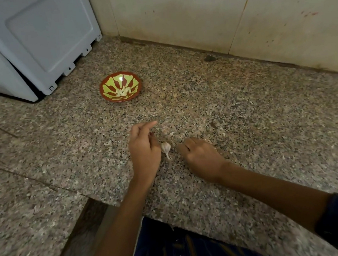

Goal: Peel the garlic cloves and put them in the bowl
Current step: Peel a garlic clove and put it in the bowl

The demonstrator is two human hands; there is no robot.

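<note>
Bowl (120, 86) at 11 o'clock held peeled cloves (123, 91).
Unpeeled garlic clove (166, 147) lay on granite counter (243, 110) between hands; left hand (144, 150) loosely curled, empty; right hand (201, 157) clenched, contents unclear; white appliance (36, 43) beyond bowl.

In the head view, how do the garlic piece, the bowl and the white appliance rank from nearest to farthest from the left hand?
Measured from the left hand:
1. Garlic piece, right beside the hand, between both hands.
2. Bowl, farther back on the counter, slightly left.
3. White appliance, at the far left corner.
</note>
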